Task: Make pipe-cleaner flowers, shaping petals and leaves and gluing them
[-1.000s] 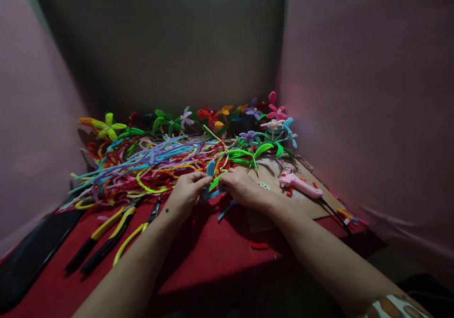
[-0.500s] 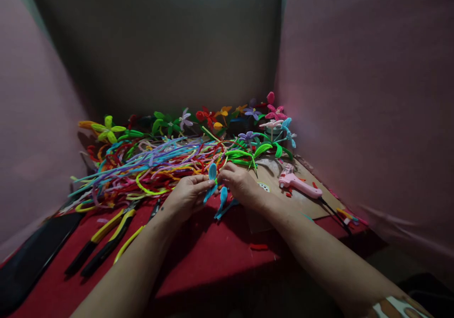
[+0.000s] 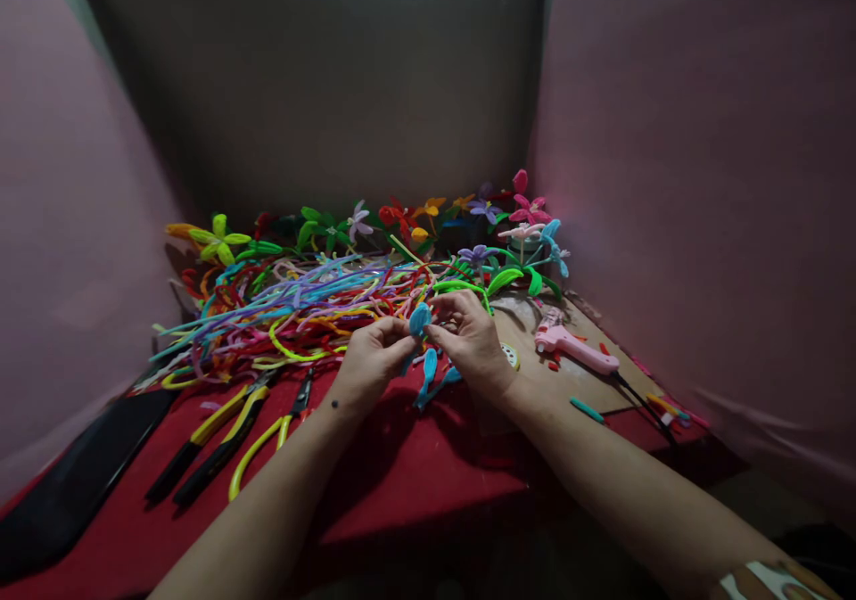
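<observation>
Between my two hands is a blue pipe-cleaner petal (image 3: 420, 319), held above the red cloth. My left hand (image 3: 378, 355) pinches it from the left, with thumb and fingertips at its lower edge. My right hand (image 3: 472, 341) grips the petal's right side between thumb and index finger. More blue looped pipe-cleaner petals (image 3: 429, 366) lie on the cloth just below the hands. Part of the held piece is hidden behind my left fingers. A heap of long coloured pipe cleaners (image 3: 300, 301) spreads directly behind my hands.
Yellow-and-black pliers (image 3: 220, 431) and yellow-handled scissors (image 3: 274, 431) lie at the left, beside a black flat object (image 3: 86, 484). A pink glue gun (image 3: 575, 348) rests on cardboard (image 3: 602, 390) at right. Finished pipe-cleaner flowers (image 3: 478, 255) line the back.
The held petal has turned and now lies more across, with both hands closer around it. The whole view has shifted, so the table's things appear slightly further right.
</observation>
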Motion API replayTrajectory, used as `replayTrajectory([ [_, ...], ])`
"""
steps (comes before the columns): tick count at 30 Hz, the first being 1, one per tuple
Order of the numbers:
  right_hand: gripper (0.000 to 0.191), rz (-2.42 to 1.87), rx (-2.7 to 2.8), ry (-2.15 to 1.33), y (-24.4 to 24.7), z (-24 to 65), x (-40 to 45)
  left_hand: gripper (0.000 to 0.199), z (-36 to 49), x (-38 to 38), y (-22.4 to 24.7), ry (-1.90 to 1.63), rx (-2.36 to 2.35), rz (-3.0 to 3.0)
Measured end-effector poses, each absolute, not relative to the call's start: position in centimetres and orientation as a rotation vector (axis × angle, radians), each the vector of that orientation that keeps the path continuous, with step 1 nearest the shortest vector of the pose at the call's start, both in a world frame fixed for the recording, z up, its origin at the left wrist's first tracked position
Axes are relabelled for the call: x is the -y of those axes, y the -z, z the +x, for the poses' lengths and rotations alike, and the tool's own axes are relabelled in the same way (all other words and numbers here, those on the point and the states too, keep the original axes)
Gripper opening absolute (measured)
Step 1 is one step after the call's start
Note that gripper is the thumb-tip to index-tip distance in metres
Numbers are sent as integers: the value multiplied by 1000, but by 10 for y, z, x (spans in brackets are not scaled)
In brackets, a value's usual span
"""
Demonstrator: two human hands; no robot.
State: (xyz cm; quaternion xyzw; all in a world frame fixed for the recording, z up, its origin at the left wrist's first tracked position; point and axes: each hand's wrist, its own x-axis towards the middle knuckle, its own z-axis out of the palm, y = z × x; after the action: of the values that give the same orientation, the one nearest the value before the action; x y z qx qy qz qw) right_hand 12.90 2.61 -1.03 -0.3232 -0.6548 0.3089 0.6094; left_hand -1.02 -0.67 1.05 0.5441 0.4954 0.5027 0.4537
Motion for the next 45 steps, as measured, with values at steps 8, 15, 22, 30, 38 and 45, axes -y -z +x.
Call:
replayTrajectory([
  [8, 19, -705, 1309, -1384, 6, 131, -28, 20, -8, 7, -8, -1234, -1251, 1449],
  [15, 6, -599, 1309, -1422, 10, 129, -28, 22, -10, 7, -8, -1178, -1222, 1395],
  [22, 6, -709, 1309, -1411, 12, 129, -29, 23, -7, 10, -12, -1171, -1198, 1326],
  [30, 6, -746, 1347, -1371, 13, 129, -29, 19, -10, 8, -7, -1099, -1201, 1300],
  [38, 4, -763, 1306, -1380, 10, 129, -27, 16, -5, 10, -14, -1082, -1212, 1219],
  [45, 4, -816, 1356, -1377, 9, 130, -27, 13, -7, 9, -13, -1051, -1219, 1206],
])
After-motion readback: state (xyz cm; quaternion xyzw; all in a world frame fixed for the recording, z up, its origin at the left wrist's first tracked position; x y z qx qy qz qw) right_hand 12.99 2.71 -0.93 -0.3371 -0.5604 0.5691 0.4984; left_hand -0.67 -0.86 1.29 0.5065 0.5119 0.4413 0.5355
